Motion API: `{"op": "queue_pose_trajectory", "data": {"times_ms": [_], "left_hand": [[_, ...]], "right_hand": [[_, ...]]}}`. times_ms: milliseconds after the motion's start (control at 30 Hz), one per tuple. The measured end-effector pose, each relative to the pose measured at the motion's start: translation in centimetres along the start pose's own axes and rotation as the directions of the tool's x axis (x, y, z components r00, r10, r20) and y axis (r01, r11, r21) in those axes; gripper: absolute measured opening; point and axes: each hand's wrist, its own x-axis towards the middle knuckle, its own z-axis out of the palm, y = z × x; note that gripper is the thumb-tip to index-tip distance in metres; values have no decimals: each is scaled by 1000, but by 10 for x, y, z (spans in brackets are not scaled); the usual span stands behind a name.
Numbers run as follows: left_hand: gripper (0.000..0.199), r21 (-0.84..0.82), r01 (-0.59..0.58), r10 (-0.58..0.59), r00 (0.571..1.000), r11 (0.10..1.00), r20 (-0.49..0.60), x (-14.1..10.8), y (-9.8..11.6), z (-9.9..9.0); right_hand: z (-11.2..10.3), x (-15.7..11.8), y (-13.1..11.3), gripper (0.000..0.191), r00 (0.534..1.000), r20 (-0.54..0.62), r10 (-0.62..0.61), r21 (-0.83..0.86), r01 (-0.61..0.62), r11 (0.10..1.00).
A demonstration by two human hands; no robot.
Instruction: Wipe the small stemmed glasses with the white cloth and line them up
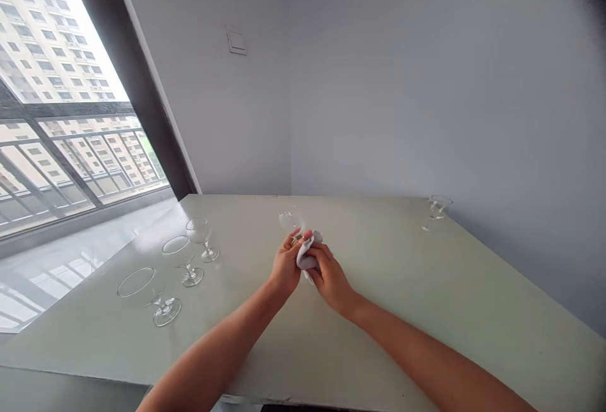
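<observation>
Near the middle of the table, my left hand (286, 265) is closed around the lower part of a clear stemmed glass (292, 217), whose bowl points away from me. My right hand (334, 279) grips a folded white cloth (308, 262) and presses it against the glass's foot end. The cloth and fingers hide the stem and foot. To the left, several similar glasses stand in a row: a near one (142, 289), a middle one (178, 254) and a far one (199, 232).
One more stemmed glass (436, 207) stands by the table's far right corner. The pale green table (426, 311) meets grey walls (402, 84) at the back and right. A window with railings (85, 153) is on the left, and a light switch (237, 42) is on the wall.
</observation>
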Motion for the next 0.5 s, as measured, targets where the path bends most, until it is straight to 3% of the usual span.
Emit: {"op": "queue_pose_trajectory", "data": {"times_ms": [167, 300, 500], "left_hand": [[18, 12, 0, -1, 997, 1000, 74, 0, 6, 5], [15, 55, -2, -5, 991, 999, 136, -1, 9, 8], [18, 178, -124, 98, 984, 976, 149, -7, 14, 15]], "right_hand": [[-25, 16, 7, 22, 986, 101, 130, 152, -144, 978], [-40, 23, 6, 16, 954, 171, 248, 374, -296, 879], [-18, 16, -4, 28, 899, 182, 399, 614, -421, 668]]}}
